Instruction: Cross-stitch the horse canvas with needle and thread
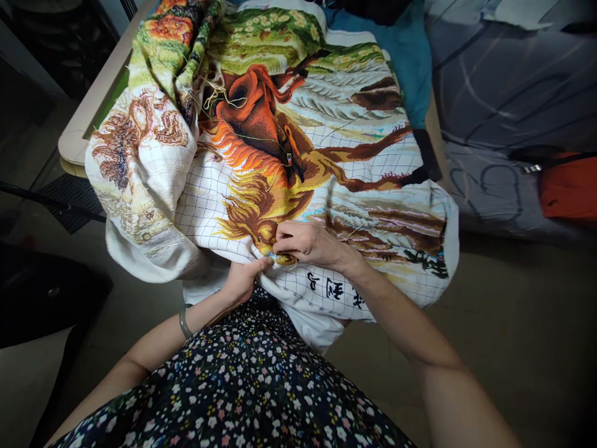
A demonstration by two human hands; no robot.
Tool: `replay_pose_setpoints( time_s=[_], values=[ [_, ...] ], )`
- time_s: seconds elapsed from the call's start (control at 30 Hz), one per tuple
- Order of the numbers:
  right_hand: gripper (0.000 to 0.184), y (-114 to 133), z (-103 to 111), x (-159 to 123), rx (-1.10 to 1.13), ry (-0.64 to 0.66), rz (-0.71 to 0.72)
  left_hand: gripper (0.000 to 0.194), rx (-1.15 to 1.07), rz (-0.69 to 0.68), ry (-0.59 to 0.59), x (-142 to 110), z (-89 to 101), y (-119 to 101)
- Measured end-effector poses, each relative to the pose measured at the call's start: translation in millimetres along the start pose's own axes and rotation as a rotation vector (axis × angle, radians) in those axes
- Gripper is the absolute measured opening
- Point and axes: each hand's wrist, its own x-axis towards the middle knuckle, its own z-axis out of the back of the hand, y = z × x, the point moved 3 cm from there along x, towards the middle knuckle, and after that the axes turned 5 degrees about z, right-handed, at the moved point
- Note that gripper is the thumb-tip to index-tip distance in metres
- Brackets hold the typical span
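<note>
Item: one large embroidered cloth [373, 155], white ground with blue grid lines, spread from the counter [77, 137] down over the person's lap. Motif: an orange, brown and yellow horse, its stitched head at the near edge; green foliage at the far side; black characters [333, 289] along the near border, toward the right. Left portion folded over, showing the reverse of the stitching.

Left hand [242, 280]: at the near edge of the cloth, beside the horse's muzzle; grip clenched on the fabric, thumb on top. A grey-green bangle [185, 321] circles the wrist.

Right hand [305, 244]: above the horse's muzzle, just beside the left thumb; grip closed, fingertips bunched together at the stitching. Whether they pinch a needle, thread or the fabric itself cannot be told.

Loose threads [226, 96]: pale yellow, tangled, lying on the cloth near the fold.

Surroundings: blue-green fabric [413, 68] under the far right part of the cloth; grey patterned bedding [485, 130] to the right, bearing an orange article [569, 190]; dark floral garment [242, 386] on the person, below the hands.
</note>
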Motion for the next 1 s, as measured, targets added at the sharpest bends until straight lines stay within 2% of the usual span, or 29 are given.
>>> replay_pose_setpoints(
  time_s=[0.23, 0.4, 0.53, 0.63, 0.7, 0.77, 0.83, 0.87, 0.93, 0.97, 1.0],
  values=[
    [0.032, 6, -2, -2, -0.072, -0.015, 0.025, 0.072, -0.013, 0.001, 0.011, 1, 2.2, 2],
    [0.029, 36, 2, -3, -0.238, -0.049, 0.000, 0.072, -0.029, 0.002, 0.038, 0, 2.3, -1],
    [0.028, 57, -7, 0, -0.394, -0.018, -0.069, 0.067, -0.069, 0.054, 0.025, -2, 2.9, -1],
    [0.029, 65, -11, -1, -0.417, -0.102, -0.070, 0.066, -0.090, 0.108, -0.009, -5, 2.3, 2],
    [0.027, 75, -5, -7, -0.236, -0.175, -0.021, 0.067, -0.099, 0.124, -0.037, -6, 1.8, 2],
    [0.025, 90, 10, -18, 0.161, -0.212, 0.060, 0.070, -0.104, 0.134, -0.059, -7, 1.8, 2],
    [0.023, 106, 29, -31, 0.611, -0.161, 0.114, 0.073, -0.108, 0.142, -0.068, -7, 2.2, 1],
    [0.024, 116, 39, -38, 0.783, -0.127, 0.201, 0.074, -0.110, 0.144, -0.066, -7, 2.4, 0],
    [0.028, 128, 50, -46, 0.914, -0.052, 0.254, 0.075, -0.109, 0.142, -0.055, -7, 2.7, -1],
    [0.032, 128, 52, -47, 0.926, -0.040, 0.233, 0.075, -0.106, 0.135, -0.050, -7, 2.7, -1],
    [0.035, 125, 49, -46, 0.885, -0.042, 0.152, 0.076, -0.103, 0.128, -0.046, -7, 2.7, -1]
  ],
)
